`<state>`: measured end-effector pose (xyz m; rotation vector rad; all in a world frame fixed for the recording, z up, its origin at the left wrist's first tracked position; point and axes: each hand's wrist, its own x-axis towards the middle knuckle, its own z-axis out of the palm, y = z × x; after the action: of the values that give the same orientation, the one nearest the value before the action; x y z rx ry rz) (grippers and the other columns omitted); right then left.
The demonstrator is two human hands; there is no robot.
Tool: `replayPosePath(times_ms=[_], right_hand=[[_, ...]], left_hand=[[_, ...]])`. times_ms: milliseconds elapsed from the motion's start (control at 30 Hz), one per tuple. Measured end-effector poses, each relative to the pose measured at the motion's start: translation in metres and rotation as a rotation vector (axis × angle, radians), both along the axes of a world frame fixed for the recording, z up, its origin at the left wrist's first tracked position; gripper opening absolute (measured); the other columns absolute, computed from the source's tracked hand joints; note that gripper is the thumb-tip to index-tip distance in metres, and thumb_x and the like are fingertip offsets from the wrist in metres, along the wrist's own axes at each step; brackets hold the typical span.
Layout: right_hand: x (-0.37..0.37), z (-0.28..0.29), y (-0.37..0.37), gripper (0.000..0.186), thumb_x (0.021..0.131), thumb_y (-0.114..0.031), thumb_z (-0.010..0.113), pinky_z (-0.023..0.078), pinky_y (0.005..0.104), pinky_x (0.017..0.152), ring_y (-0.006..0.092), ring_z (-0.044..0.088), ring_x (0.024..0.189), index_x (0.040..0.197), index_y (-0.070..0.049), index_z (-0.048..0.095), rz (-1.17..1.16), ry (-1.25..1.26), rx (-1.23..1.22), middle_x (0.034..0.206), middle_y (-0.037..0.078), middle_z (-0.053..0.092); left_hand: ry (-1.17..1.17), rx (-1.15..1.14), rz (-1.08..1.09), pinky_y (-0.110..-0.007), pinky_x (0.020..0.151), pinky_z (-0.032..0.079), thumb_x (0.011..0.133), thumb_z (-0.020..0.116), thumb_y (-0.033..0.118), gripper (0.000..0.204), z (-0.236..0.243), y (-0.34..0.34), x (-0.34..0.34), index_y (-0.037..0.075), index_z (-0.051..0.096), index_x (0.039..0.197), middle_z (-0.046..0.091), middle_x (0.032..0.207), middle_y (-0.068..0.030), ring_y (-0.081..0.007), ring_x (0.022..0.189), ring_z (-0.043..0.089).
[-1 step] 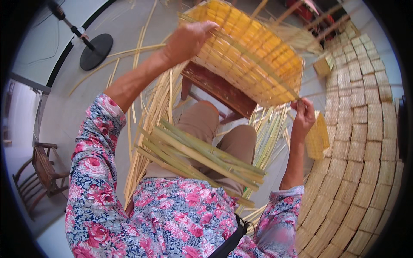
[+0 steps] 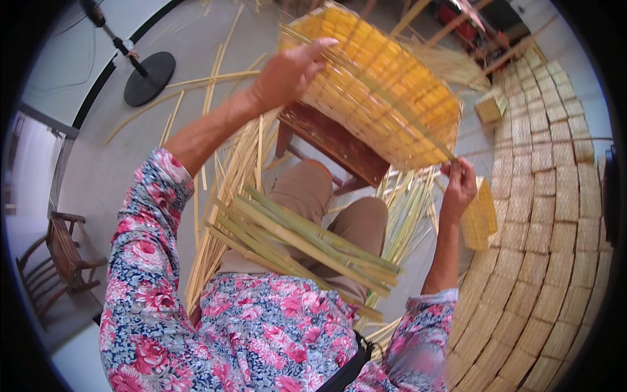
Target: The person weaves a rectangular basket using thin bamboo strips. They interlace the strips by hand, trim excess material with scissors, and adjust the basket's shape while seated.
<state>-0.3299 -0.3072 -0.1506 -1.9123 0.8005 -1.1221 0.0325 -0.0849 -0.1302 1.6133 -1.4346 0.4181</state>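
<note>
A partly woven yellow basket (image 2: 402,72), with bare stakes sticking out, is tilted above a dark red wooden stool (image 2: 326,140). My left hand (image 2: 295,70) is closed on a long greenish bamboo strip (image 2: 392,98) lying across the basket, at its upper left. At the basket's lower right, my right hand (image 2: 460,183) pinches the same strip near the rim. Several loose green-tan bamboo strips (image 2: 304,238) lie across my lap.
Long bamboo strips (image 2: 215,150) litter the floor around the stool. A black stand base (image 2: 149,78) is at upper left, a wooden chair (image 2: 62,255) at lower left. Stacked small woven pieces (image 2: 545,261) cover the right side, beside a yellow woven piece (image 2: 480,215).
Both hands and the basket appear slightly lower in the view, as does much of the surroundings. Both hands keep their hold on the strip.
</note>
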Motion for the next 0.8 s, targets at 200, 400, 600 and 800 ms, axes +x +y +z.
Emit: replayPosePath(times_ms=[200,400,600,800], right_hand=[[0.020,0.063,0.062,0.025,0.091,-0.003,0.063,0.051,0.0335,0.083,0.0242,0.061,0.107,0.116,-0.003,0.061,-0.057,0.368,-0.571,0.113,0.012,0.063],[0.084,0.064,0.089,0.052,0.081,-0.001,0.066,0.050,0.0424,0.092,0.0340,0.056,0.114,0.131,-0.008,0.055,0.047,0.559,-0.741,0.124,0.015,0.055],[0.092,0.047,0.082,0.054,0.078,-0.001,0.064,0.051,0.0430,0.084,0.0324,0.055,0.109,0.130,-0.011,0.056,-0.012,0.583,-0.739,0.119,0.013,0.050],[0.092,0.036,0.070,0.052,0.075,-0.003,0.066,0.051,0.0405,0.077,0.0316,0.054,0.097,0.125,-0.014,0.059,-0.050,0.590,-0.902,0.114,0.013,0.049]], left_hand=[[0.368,0.021,-0.006,-0.036,0.069,0.055,0.086,0.071,0.008,0.024,-0.009,0.034,0.006,0.005,0.064,0.109,0.069,0.089,-0.0131,-0.0271,0.074,0.068],[0.279,0.025,0.050,-0.031,0.075,0.057,0.087,0.076,0.031,0.063,0.043,0.017,0.040,0.006,0.051,0.139,0.067,0.119,-0.0152,-0.0208,0.101,0.068],[0.285,0.212,-0.076,-0.028,0.069,0.054,0.085,0.077,0.036,0.046,0.055,-0.005,0.055,0.007,0.065,0.118,0.069,0.090,-0.0073,-0.0151,0.084,0.066],[0.475,0.100,-0.325,-0.021,0.054,0.041,0.089,0.074,0.037,0.028,0.081,-0.012,0.041,0.010,0.070,0.083,0.060,0.066,0.0019,-0.0052,0.061,0.054]])
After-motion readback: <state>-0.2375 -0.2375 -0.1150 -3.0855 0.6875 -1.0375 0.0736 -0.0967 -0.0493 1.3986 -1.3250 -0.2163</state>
